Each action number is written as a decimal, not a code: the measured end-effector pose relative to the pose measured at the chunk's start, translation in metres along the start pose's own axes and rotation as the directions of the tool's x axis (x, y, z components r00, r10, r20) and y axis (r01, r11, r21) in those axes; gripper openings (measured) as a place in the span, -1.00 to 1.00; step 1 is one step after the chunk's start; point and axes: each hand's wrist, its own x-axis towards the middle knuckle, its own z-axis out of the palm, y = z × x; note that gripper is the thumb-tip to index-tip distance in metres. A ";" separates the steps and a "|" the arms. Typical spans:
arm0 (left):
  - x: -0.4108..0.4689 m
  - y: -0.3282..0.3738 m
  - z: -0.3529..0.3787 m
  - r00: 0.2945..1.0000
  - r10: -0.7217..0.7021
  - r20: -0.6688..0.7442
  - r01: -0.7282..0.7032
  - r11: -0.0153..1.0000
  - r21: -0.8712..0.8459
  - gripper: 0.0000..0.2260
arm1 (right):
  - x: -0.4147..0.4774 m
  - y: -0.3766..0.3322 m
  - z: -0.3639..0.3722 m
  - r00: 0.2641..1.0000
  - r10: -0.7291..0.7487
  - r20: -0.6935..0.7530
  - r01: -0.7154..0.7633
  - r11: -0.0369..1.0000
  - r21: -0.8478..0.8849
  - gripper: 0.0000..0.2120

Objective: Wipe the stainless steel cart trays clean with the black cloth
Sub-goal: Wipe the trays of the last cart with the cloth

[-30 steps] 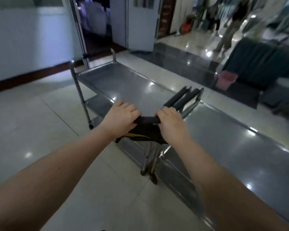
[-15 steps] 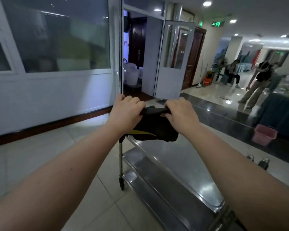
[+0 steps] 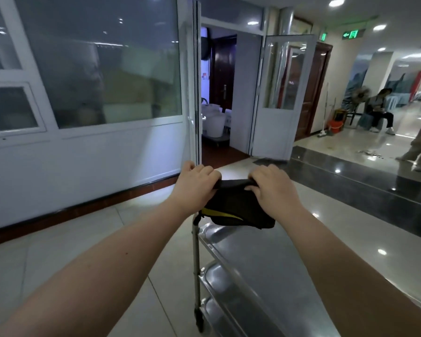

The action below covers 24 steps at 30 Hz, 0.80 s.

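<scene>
Evidently the wiping itself had not begun. The left hand [image 3: 196, 183] and right hand [image 3: 270, 187] each curled their fingers over the top edge of the black cloth [image 3: 238, 207], holding it stretched between them at the centre of the frame, above the far end of the cart's top tray [image 3: 265, 263]. The next move probably called for lowering it flat onto the steel. The cloth looked folded and thick, with a yellow stripe at its lower left.

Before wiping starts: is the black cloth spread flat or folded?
Folded: the black cloth hangs bunched between the left hand and right hand, above the top tray.
</scene>
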 end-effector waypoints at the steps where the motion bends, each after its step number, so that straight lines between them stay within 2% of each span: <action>1: 0.015 -0.007 0.012 1.000 0.000 0.027 0.000 1.000 -0.002 -0.82 | 0.013 0.007 0.013 0.999 0.026 0.020 -0.026 1.000 0.011 -0.83; 8: 0.073 -0.055 0.110 0.993 0.002 0.118 0.012 0.993 -0.118 -0.80 | 0.075 0.035 0.113 0.987 0.087 0.132 -0.095 0.994 0.057 -0.84; 12: 0.081 -0.078 0.177 0.992 0.020 0.128 0.008 0.977 -0.214 -0.84 | 0.073 0.033 0.177 0.973 0.155 0.170 -0.184 0.968 0.173 -0.85; 17: 0.085 -0.099 0.261 0.985 0.022 0.172 0.047 0.921 -0.386 -0.81 | 0.068 0.021 0.253 0.897 0.303 0.322 -0.401 0.865 0.301 -0.88; 24: 0.139 -0.150 0.347 0.955 0.194 0.224 -0.031 0.817 -0.576 -0.83 | 0.109 0.028 0.315 0.818 0.389 0.423 -0.520 0.814 0.258 -0.90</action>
